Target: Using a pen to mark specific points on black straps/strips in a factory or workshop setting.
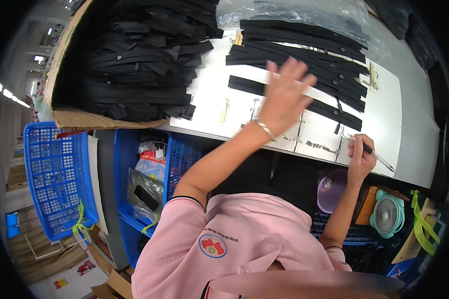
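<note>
Black flat strips [294, 35] lie in rows across a white board [384, 119] on the table, several with small round marks or studs toward their right ends. My left hand [284, 97], slightly blurred, is spread over the nearest strip [242, 84] with its fingers apart; whether it touches the strip I cannot tell. At the board's near right edge my right hand [361, 157] is closed round a pen [384, 163], whose clear barrel points down to the right. A short dark piece [337, 128] sits by the nearest strip's right end. Dark lines and handwritten marks cover the board's near part.
A cardboard box [110, 118] heaped with black strips [149, 65] stands at the left. Clear plastic sheeting [294, 12] lies along the far side. Blue baskets [60, 174] hang or stand at the left; a purple basket [331, 192] and a teal fan [386, 214] are below right.
</note>
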Tool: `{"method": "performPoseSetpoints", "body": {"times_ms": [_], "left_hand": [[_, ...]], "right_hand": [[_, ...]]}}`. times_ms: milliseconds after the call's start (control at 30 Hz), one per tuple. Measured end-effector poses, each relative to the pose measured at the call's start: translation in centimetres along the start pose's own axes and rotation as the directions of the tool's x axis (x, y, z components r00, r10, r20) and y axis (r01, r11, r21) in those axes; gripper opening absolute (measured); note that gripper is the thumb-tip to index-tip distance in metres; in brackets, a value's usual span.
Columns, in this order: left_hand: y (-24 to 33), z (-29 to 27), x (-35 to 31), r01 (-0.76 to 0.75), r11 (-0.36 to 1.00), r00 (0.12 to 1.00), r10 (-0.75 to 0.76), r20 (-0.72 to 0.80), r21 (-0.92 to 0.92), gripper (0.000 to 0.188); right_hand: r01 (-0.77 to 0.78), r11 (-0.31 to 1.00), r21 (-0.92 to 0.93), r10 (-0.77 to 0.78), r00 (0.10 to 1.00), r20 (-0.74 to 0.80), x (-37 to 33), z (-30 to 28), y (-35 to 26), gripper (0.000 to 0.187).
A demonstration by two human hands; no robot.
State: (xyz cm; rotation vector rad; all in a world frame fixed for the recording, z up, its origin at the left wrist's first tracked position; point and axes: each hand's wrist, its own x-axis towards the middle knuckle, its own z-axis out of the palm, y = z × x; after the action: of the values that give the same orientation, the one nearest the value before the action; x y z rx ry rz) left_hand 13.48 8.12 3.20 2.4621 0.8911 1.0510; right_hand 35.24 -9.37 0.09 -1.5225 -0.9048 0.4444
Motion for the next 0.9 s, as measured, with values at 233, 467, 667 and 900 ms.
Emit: {"method": "performPoseSetpoints", "body": {"times_ms": [233, 467, 667, 900], "left_hand": [[-12.2, -20.9, 1.5, 0.284, 0.600, 0.930, 0.016, -0.366, 0.748, 0.039], [-18.1, -25.1, -2.7, 0.505, 0.448, 0.855, -0.145, -0.498, 0.738, 0.056], [-16.4, -21.9, -4.0, 0.494, 0.513, 0.856, -0.148, -0.495, 0.702, 0.054], [-13.9, -21.6, -3.8, 0.361, 0.756, 0.867, -0.056, -0.494, 0.547, 0.038]], "right_hand": [[0.014, 1.000, -0.017, -0.012, 0.995, 0.096, 0.5, -0.2, -0.2, 0.012], [-0.023, 0.997, -0.070, 0.029, 0.996, 0.088, 0.4, 0.2, -0.1, 0.012], [0.001, 1.000, -0.019, 0.001, 0.993, 0.118, 0.2, 0.0, 0.0, 0.016], [0.631, 0.608, -0.482, -0.304, 0.746, 0.593, 2.6, 4.0, -4.7, 0.044]]}}
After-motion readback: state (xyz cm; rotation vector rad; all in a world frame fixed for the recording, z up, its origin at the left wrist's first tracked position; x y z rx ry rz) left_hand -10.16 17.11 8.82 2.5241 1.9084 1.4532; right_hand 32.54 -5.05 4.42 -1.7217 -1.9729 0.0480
